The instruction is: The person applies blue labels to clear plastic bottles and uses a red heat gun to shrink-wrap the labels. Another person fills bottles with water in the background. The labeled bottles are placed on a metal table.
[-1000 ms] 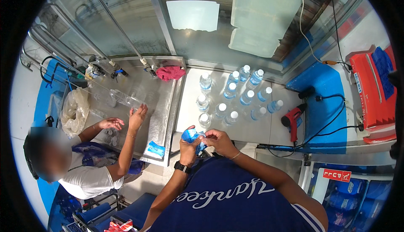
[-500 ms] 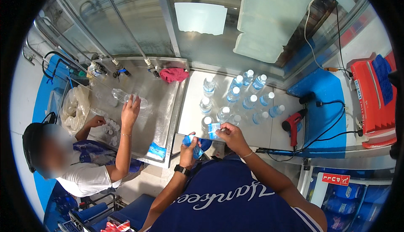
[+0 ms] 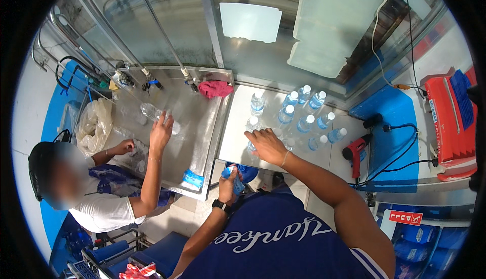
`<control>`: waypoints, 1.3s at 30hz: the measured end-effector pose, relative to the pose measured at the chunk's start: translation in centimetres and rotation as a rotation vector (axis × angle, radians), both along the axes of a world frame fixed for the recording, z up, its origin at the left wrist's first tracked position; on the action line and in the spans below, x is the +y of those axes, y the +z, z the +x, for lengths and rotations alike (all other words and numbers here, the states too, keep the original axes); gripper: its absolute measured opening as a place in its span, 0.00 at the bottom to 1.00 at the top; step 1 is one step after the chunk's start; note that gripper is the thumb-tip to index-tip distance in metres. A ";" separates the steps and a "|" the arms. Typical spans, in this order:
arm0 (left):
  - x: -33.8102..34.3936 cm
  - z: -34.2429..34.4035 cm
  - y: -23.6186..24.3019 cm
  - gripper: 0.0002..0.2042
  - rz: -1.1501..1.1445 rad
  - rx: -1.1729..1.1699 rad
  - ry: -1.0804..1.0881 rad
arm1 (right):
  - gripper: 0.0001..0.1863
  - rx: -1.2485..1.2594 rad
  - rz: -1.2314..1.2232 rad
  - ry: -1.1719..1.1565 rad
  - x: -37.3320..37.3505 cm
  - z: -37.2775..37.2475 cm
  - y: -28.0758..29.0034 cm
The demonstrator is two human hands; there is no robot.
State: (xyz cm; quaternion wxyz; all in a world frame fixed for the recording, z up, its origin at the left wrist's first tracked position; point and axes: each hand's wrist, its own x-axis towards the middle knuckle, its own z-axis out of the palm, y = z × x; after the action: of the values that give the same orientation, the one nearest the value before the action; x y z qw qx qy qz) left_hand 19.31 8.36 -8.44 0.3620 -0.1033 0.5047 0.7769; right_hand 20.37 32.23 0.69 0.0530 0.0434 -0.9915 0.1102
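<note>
My left hand [image 3: 230, 187] is closed around a bunch of blue plastic label sleeves [image 3: 228, 171], held low in front of my body, off the near edge of the white counter. My right hand [image 3: 268, 145] reaches over the front-left of a group of small clear water bottles [image 3: 286, 114]. Its fingers curl over the top of one bottle [image 3: 250, 148], which the hand mostly hides; some blue shows below the fingers. The other bottles stand upright with white caps and blue labels, some just behind this hand.
A co-worker on the left holds a clear bottle [image 3: 152, 112] over a steel sink [image 3: 195, 142] with taps, white caps and a pink cloth [image 3: 215, 89]. A blue packet [image 3: 193, 178] lies at its near corner. To the right is a red heat gun [image 3: 356, 152] with black cords.
My right hand has carried a blue label sleeve from beside my left hand up to the front-left bottle. My left hand stays nearly in place. The view has shifted slightly.
</note>
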 end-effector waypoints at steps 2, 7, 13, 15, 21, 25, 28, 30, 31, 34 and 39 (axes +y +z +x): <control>-0.3 0.0 -0.5 0.20 -0.037 -0.007 0.004 | 0.13 -0.120 0.069 0.031 -0.4 -0.7 -0.9; -0.4 0.0 -1.4 0.20 -0.048 0.003 -0.052 | 0.08 -0.164 0.332 -0.013 -3.2 -3.2 -3.3; 0.4 0.0 -1.4 0.18 -0.051 -0.004 -0.056 | 0.10 -0.243 0.402 -0.104 -4.4 -3.5 -3.5; 0.5 -0.2 -1.3 0.19 -0.037 -0.009 -0.057 | 0.14 -0.167 0.293 -0.066 -4.2 -2.8 -2.4; 0.5 -0.5 1.0 0.22 0.250 -0.171 -0.124 | 0.26 0.340 -0.305 -0.029 -4.9 4.8 0.8; 1.4 0.5 2.5 0.24 0.137 -0.016 -0.316 | 0.24 -0.011 -0.868 -0.407 -7.1 10.3 -0.8; 2.8 1.5 2.6 0.25 0.114 0.006 -0.365 | 0.21 -0.144 -1.252 -0.648 -7.1 11.9 -3.3; 3.9 2.0 2.4 0.25 0.077 -0.039 -0.330 | 0.17 -0.062 -1.431 -0.724 -6.8 12.3 -4.9; 4.3 2.2 2.3 0.24 0.099 -0.082 -0.312 | 0.16 -0.035 -1.447 -0.680 -6.6 12.4 -5.5; 5.3 2.9 2.4 0.26 0.184 -0.078 -0.274 | 0.12 -0.012 -1.481 -0.648 -5.1 13.2 -6.3; 5.8 4.5 3.3 0.27 0.116 -0.049 -0.249 | 0.10 -0.121 -1.617 -0.643 -3.5 14.0 -6.0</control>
State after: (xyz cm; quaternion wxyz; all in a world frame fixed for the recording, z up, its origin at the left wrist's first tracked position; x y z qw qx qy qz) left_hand 23.82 14.13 -5.10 0.4730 -0.0377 0.4589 0.7511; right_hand 34.37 28.72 -5.33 0.0433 -0.2954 -0.5744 0.7621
